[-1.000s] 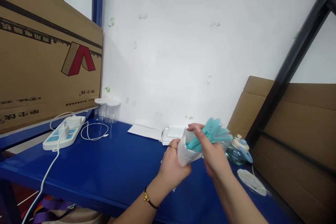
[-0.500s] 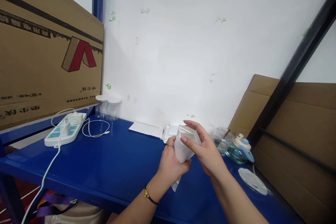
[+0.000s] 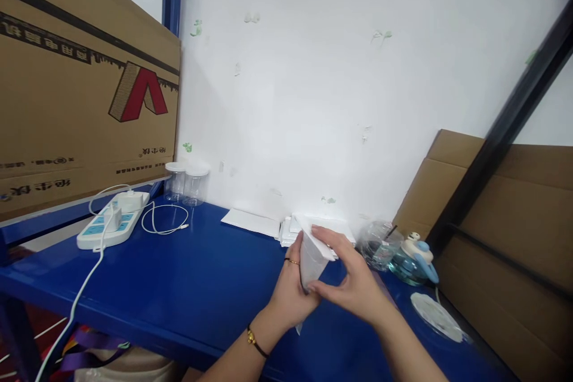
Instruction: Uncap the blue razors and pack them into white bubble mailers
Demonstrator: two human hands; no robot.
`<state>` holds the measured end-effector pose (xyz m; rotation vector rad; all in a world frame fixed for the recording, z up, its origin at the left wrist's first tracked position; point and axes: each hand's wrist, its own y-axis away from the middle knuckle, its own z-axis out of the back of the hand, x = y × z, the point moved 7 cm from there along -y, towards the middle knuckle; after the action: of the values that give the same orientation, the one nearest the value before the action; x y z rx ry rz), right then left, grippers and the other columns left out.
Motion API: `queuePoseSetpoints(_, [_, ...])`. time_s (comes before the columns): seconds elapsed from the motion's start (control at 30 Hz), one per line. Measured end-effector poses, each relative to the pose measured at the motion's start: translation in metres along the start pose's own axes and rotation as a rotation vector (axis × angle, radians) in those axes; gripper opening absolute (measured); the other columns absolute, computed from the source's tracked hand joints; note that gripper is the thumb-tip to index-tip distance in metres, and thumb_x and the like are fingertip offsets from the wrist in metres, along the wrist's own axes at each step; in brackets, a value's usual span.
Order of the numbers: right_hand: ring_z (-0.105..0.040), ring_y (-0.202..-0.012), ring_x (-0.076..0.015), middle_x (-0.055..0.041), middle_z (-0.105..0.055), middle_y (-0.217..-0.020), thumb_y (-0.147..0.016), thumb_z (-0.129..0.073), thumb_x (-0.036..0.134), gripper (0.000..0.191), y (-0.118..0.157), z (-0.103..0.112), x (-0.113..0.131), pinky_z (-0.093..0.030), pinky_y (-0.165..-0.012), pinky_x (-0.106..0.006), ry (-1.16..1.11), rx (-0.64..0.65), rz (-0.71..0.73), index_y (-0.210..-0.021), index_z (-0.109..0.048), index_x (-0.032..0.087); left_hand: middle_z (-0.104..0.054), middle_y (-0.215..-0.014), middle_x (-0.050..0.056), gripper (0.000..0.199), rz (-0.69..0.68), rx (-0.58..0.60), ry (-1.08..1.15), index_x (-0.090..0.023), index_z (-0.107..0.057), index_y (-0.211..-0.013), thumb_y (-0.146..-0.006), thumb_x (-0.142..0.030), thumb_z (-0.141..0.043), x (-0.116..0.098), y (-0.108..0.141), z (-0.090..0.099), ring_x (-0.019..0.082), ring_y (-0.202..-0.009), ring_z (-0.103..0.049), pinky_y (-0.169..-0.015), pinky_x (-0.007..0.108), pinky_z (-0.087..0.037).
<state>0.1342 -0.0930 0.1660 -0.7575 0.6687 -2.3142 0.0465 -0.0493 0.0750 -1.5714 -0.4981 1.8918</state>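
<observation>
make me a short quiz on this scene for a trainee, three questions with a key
1. Multiple choice: what is in the person's left grip?
a) a charging cable
b) a white packet
c) a blue mug

2. True or false: in the picture, the power strip lies to the left of the clear jars.

3. Fill in the blank: the jars' lids are ______ in colour.

Key: 1. b; 2. true; 3. white.
</observation>
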Motion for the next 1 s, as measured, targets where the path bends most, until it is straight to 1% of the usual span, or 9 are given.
queuePoseSetpoints(0.13, [-0.036,-0.127,-0.0297,-0.0037,-0.056,-0.127,-0.073,-0.067,0.025,0.049,-0.011,0.017,0.000,-0.035,-0.100,-0.050,0.141,0.172,0.054,-0.120,-0.055,0.033,-0.054,-0.118,0.006,0.073,0.052,0.281,0.266,-0.019,-0.040,-0.131,-0.060,-0.005,-0.048,0.004,0.002,-0.006,0.024,-0.104,-0.052,-0.093,0.037,-0.041])
queuePoseSetpoints(0.23, [-0.046,-0.118,-0.0281,-0.0036,-0.063,-0.115,-0.077,-0.064,0.026,0.032,-0.023,0.026,0.004,-0.033,-0.100,-0.049,0.147,0.279,0.079,-0.109,-0.063,0.031,-0.060,-0.093,0.002,0.060,0.174,0.508,0.453,-0.015,-0.056,-0.113,-0.055,-0.004,-0.046,0.010,0.008,-0.017,0.019,-0.081,-0.054,-0.076,0.029,-0.045])
queuePoseSetpoints(0.33, [-0.058,-0.093,-0.0234,-0.0037,-0.067,-0.098,-0.079,-0.062,0.031,0.022,-0.030,0.029,0.001,-0.044,-0.085,-0.038,0.095,0.398,-0.003,-0.100,-0.066,0.028,-0.058,-0.078,-0.002,0.052,0.266,0.618,0.588,-0.013,-0.061,-0.100,-0.052,-0.004,-0.045,0.014,0.014,-0.026,0.015,-0.070,-0.050,-0.067,0.025,-0.043])
queuePoseSetpoints(0.43, [-0.058,-0.075,-0.0194,-0.0020,-0.067,-0.084,-0.077,-0.063,0.034,0.017,-0.027,0.028,-0.009,-0.046,-0.068,-0.028,0.014,0.481,-0.135,-0.091,-0.068,0.024,-0.058,-0.076,-0.003,0.047,0.245,0.656,0.655,-0.013,-0.062,-0.096,-0.053,-0.003,-0.045,0.009,0.016,-0.032,0.015,-0.072,-0.052,-0.072,0.026,-0.044])
queuePoseSetpoints(0.63, [-0.048,-0.050,-0.0123,0.0039,-0.058,-0.053,-0.066,-0.072,0.041,0.026,-0.016,0.036,-0.039,-0.038,-0.046,-0.021,-0.230,0.314,-0.345,-0.058,-0.064,0.018,-0.064,-0.094,0.001,0.041,0.237,0.704,0.625,-0.016,-0.061,-0.108,-0.067,-0.015,-0.057,0.008,0.011,-0.034,0.020,-0.088,-0.058,-0.082,0.032,-0.046])
queuePoseSetpoints(0.77, [-0.049,-0.049,-0.0134,0.0020,-0.059,-0.054,-0.067,-0.070,0.047,0.031,-0.023,0.059,-0.078,-0.038,-0.045,-0.022,-0.210,0.171,-0.519,-0.061,-0.064,0.017,-0.065,-0.093,0.001,0.046,0.307,0.755,0.480,-0.017,-0.063,-0.099,-0.056,-0.029,-0.076,0.033,-0.006,-0.019,0.022,-0.088,-0.059,-0.076,0.029,-0.048])
queuePoseSetpoints(0.87, [-0.053,-0.048,-0.0160,-0.0014,-0.063,-0.057,-0.068,-0.067,0.050,0.035,-0.030,0.076,-0.130,-0.039,-0.044,-0.025,-0.303,-0.055,-0.664,-0.076,-0.068,0.016,-0.064,-0.077,0.002,0.045,0.480,0.583,0.469,-0.015,-0.058,-0.100,-0.063,-0.036,-0.071,0.069,-0.032,0.008,0.017,-0.069,-0.062,-0.056,0.023,-0.046])
queuePoseSetpoints(0.97, [-0.062,-0.056,-0.0226,-0.0071,-0.068,-0.067,-0.069,-0.063,0.051,0.038,-0.026,0.071,-0.193,-0.048,-0.052,-0.033,-0.483,-0.347,-0.765,-0.085,-0.066,0.016,-0.062,-0.087,0.005,0.039,0.631,0.116,0.438,-0.016,-0.048,-0.110,-0.076,-0.034,-0.056,0.116,-0.058,0.056,0.015,-0.074,-0.063,-0.059,0.022,-0.046])
queuePoseSetpoints(1.0, [-0.064,-0.061,-0.0246,-0.0086,-0.070,-0.070,-0.070,-0.061,0.050,0.038,-0.024,0.063,-0.214,-0.050,-0.055,-0.035,-0.461,-0.372,-0.796,-0.086,-0.066,0.017,-0.061,-0.095,0.007,0.038,0.654,-0.011,0.352,-0.017,-0.046,-0.112,-0.078,-0.032,-0.053,0.131,-0.063,0.072,0.015,-0.082,-0.063,-0.064,0.023,-0.048])
